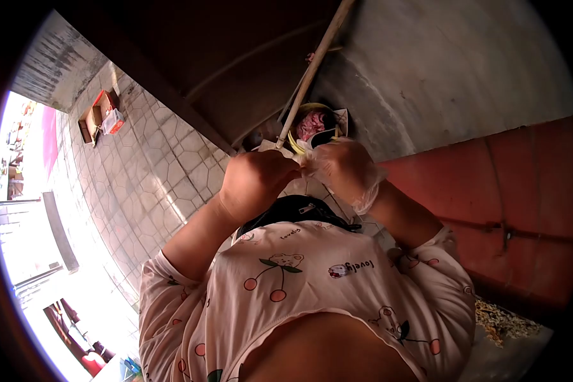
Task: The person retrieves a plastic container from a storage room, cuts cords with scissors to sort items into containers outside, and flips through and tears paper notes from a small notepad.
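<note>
A thin clear plastic glove [367,198] is around my right hand [345,164], loose and crumpled at the wrist. My left hand [258,181] is bare, its fingers closed in a pinch on the plastic where the two hands meet in front of my waist. The right hand's fingers are bent under the film, and whether they grip anything is hidden. Just below the hands is a black zipped waist bag [302,209] against my patterned shirt [312,274].
Beyond my hands stands a container with a pink bundle [312,125], beside a leaning wooden pole [315,70]. Cardboard boxes [94,121] lie on the paved floor [146,153] at left. A red panel [490,204] and grey wall [465,70] flank the right.
</note>
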### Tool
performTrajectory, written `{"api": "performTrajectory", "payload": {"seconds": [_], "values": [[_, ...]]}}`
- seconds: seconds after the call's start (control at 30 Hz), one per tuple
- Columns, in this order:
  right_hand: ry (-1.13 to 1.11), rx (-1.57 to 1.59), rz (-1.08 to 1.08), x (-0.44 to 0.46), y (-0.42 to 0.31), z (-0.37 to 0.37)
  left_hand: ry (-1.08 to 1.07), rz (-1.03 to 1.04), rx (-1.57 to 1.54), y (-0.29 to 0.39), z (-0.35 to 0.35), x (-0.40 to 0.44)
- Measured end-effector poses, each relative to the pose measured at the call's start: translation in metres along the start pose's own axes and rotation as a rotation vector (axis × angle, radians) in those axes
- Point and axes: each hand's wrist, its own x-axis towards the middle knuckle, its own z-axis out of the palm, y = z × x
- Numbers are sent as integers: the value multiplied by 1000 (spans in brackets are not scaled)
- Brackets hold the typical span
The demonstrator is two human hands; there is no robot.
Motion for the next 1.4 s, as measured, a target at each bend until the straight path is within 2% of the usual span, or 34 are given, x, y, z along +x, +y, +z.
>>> {"api": "performTrajectory", "payload": {"seconds": [0.1, 0.17, 0.3, 0.33, 0.47, 0.57, 0.63, 0.7, 0.77, 0.83, 0.9, 0.93, 0.97, 1.0, 1.1, 1.13, 1.23, 1.33, 1.4], "values": [[108, 240, -5, 10, -7, -13, -21, -150, -133, 1, -8, -3], [74, 142, -54, 11, -4, -8, -24, -182, -166, -4, -10, -6], [-99, 52, -148, 25, -10, -12, 50, -51, 0, -3, -2, -5], [189, -88, -207, 27, -13, -6, 89, -97, -24, -3, -2, -2], [118, -193, -349, 41, -5, 0, 265, -528, -495, -15, 13, -5], [75, -225, -406, 38, -19, 10, 480, -875, -701, -61, 34, -8], [189, -242, -494, 29, -31, 8, 714, -1020, -731, -110, 29, -12], [236, -162, -511, 17, -32, 4, 1027, -1210, -969, -149, 2, -23], [301, -45, -424, -7, -24, 5, 1298, -1133, -1135, -186, -36, -56], [292, -21, -292, -18, -14, -7, 1188, -904, -965, -165, -67, -63], [345, -35, -289, -17, -9, -11, 828, -825, -660, -149, -74, -66], [366, -37, -290, -17, -7, -12, 713, -825, -608, -112, -66, -46], [375, -29, -305, -14, -7, -11, 607, -681, -685, -100, -50, -40], [386, -21, -322, -11, -6, -10, 449, -666, -726, -66, -42, -31], [305, -32, -359, -11, 1, -8, -46, -542, -547, -1, -31, -12], [319, -68, -375, -10, 2, -8, -52, -244, -442, -1, -19, -10], [349, -128, -411, -6, 3, -9, -150, 2, 84, 7, -10, -4], [346, -60, -387, -4, 1, -11, -203, -20, 95, -5, 3, -9], [338, 29, -330, -1, -5, -15, -89, 51, -54, -13, 10, -8]]}}
